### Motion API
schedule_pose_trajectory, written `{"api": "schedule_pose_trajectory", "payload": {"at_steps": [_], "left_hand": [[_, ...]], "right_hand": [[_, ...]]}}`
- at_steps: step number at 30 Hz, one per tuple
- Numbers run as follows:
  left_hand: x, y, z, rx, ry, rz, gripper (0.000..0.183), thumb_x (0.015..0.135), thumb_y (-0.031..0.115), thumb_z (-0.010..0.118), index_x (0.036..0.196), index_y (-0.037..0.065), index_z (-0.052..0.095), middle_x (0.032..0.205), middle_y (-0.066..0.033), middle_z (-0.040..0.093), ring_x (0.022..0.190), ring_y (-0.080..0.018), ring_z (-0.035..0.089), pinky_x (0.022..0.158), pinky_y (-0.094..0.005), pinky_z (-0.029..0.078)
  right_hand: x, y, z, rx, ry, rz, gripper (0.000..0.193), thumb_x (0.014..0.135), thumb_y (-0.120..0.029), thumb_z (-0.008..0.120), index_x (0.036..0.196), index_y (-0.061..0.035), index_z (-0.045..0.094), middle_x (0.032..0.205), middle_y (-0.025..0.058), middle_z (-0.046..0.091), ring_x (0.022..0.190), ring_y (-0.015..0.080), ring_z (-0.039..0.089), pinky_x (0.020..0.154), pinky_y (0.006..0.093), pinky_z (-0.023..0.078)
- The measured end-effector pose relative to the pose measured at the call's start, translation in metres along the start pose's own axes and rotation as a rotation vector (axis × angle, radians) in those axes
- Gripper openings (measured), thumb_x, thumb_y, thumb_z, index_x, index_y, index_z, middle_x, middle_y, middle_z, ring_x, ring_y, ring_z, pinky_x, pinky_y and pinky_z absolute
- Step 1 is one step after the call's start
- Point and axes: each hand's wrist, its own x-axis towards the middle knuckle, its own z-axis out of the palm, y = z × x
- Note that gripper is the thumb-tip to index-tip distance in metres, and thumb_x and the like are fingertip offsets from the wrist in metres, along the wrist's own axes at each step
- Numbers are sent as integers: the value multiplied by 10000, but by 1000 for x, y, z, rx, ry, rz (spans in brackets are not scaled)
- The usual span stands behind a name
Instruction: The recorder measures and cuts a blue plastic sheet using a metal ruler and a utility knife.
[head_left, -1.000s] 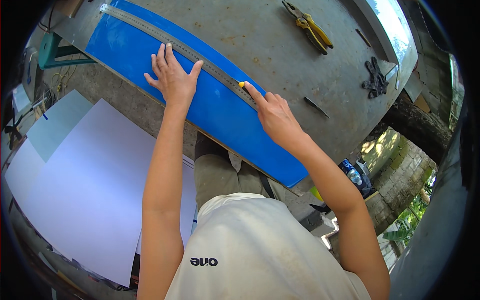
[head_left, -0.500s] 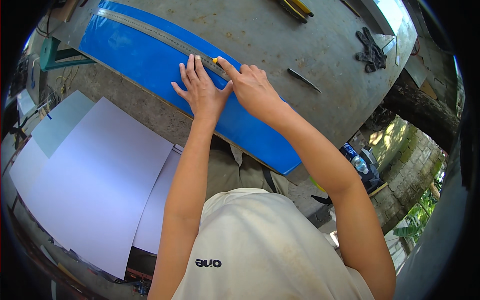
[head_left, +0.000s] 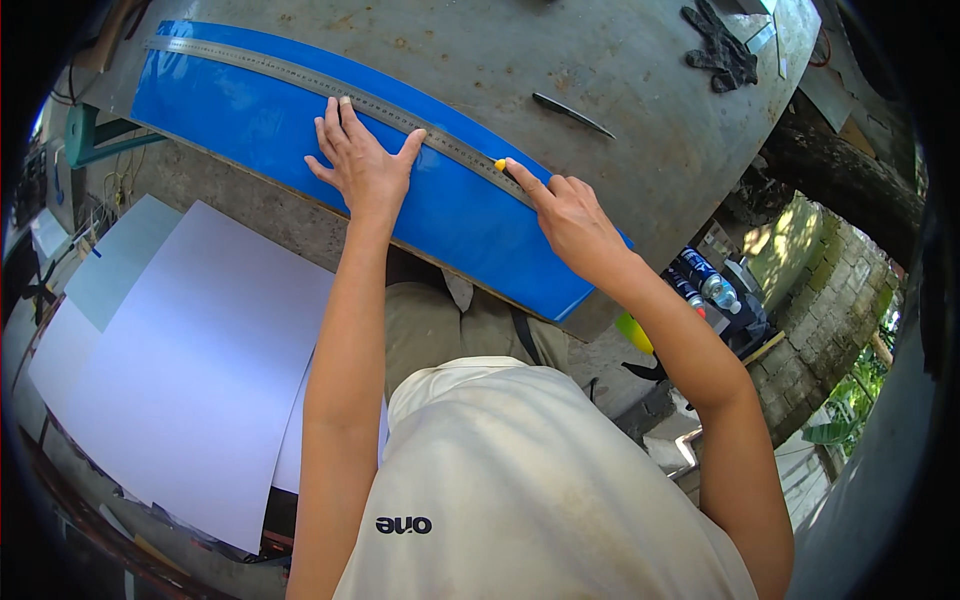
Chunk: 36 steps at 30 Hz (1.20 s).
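A long steel ruler (head_left: pixel 283 69) lies along a glossy blue sheet (head_left: pixel 240 98) on the metal table. My left hand (head_left: pixel 368 165) is spread open, its fingertips and thumb pressing on the ruler near its middle. One fingertip has a pale wrap. Farther right, my right hand (head_left: pixel 577 215) is closed around a slim yellow-tipped utility knife (head_left: pixel 501 165), its forefinger stretched along the top. The yellow tip is at the ruler, near its right end. My fingers hide most of the knife, and its blade cannot be made out.
A black pen (head_left: pixel 573 115) and a dark glove (head_left: pixel 720 46) lie on the metal table (head_left: pixel 450 50). Large white sheets (head_left: pixel 200 370) rest at the lower left, near a green stool (head_left: pixel 90 138). Bottles (head_left: pixel 718 290) stand beyond the table's right end.
My right hand has moved right along the ruler with the knife, away from my left hand. My left thumb has spread out onto the ruler. The whole view has shifted slightly.
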Motion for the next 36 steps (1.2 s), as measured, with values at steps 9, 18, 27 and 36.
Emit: {"api": "schedule_pose_trajectory", "payload": {"at_steps": [9, 18, 27, 36], "left_hand": [[-145, 46, 15, -148, -152, 610, 563, 882, 320, 781, 1400, 175, 615, 1510, -128, 445, 1512, -357, 355, 1239, -647, 218], [-162, 59, 33, 55, -353, 824, 655, 892, 503, 740, 1484, 273, 578, 1585, -117, 420, 1572, -337, 278, 1223, -747, 115], [-166, 63, 32, 161, -373, 829, 747, 893, 502, 749, 1571, 332, 487, 1654, -73, 340, 1615, -321, 185, 1209, -773, 124], [-161, 67, 24, 268, -400, 843, 828, 891, 510, 758, 1626, 390, 396, 1668, -65, 289, 1612, -328, 171, 1182, -790, 184]], "right_hand": [[-2, 11, 14, 13, 110, -36, 762, 932, 20, 585, 1646, -174, 400, 996, 180, 632, 963, 351, 614, 958, 461, 473], [-4, 16, 24, 6, 144, -47, 757, 939, -27, 633, 1642, -204, 414, 1016, 162, 638, 1023, 356, 608, 1008, 472, 474], [-66, 52, 21, 8, 135, -26, 733, 938, -41, 618, 1626, -209, 433, 1005, 173, 660, 990, 346, 610, 948, 453, 468], [-146, 92, 6, 54, 9, 71, 825, 898, 48, 638, 1635, -258, 428, 1002, 152, 614, 1006, 352, 581, 984, 472, 481]]}}
